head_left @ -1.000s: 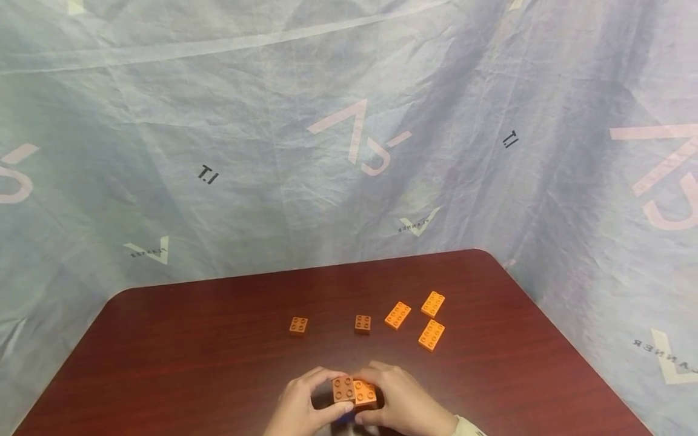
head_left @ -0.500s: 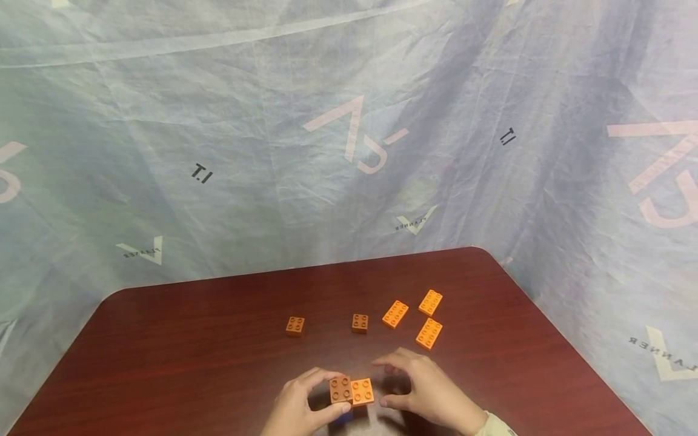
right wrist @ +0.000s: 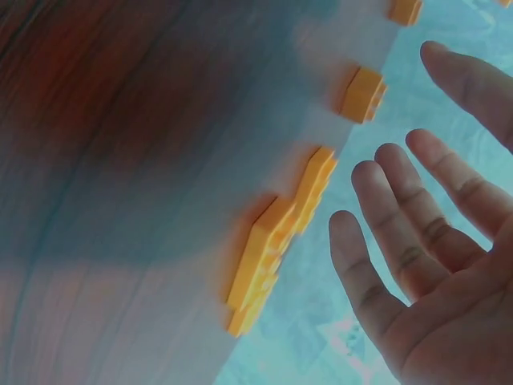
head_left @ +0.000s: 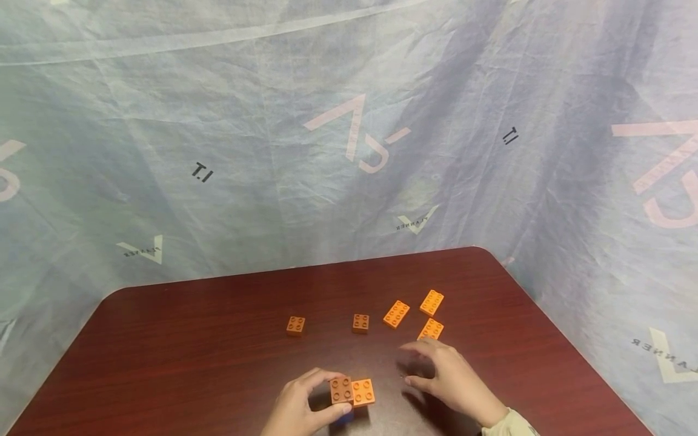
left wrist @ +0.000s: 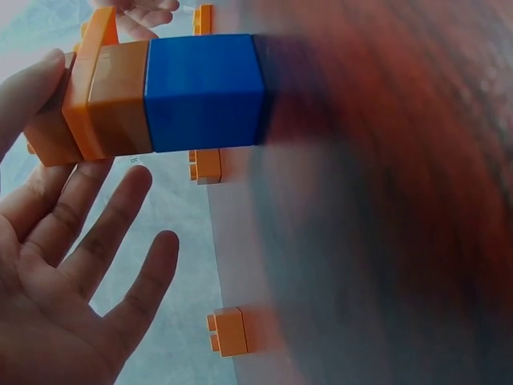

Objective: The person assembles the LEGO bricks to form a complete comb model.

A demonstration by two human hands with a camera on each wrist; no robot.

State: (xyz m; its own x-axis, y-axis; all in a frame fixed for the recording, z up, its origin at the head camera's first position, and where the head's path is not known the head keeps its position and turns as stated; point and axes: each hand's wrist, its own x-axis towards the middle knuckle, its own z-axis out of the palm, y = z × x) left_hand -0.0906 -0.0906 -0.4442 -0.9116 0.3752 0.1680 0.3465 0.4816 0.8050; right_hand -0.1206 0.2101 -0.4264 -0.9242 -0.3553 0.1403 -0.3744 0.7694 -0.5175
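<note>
My left hand (head_left: 299, 401) pinches the top brown brick (head_left: 341, 389) of a small stack between thumb and fingers. Below that brick, an orange plate (head_left: 363, 392) sticks out to the right with its studs bare. In the left wrist view a second brown brick (left wrist: 120, 98) lies under the plate, and a taller blue brick (left wrist: 204, 92) forms the bottom, close over the table. My right hand (head_left: 458, 378) hovers to the right of the stack, fingers apart and holding nothing. Its index finger overlaps the nearest orange eight-stud brick (head_left: 431, 329) in the head view.
Two more orange eight-stud bricks (head_left: 396, 314) lie toward the table's back right. Two brown four-stud bricks (head_left: 360, 323) stand apart, left of them. The dark red table (head_left: 191, 351) ends at a hanging grey cloth (head_left: 245, 151) behind.
My right hand has let go of the stack and moved right and away toward the loose orange bricks. The left hand keeps its hold on the stack in the same place.
</note>
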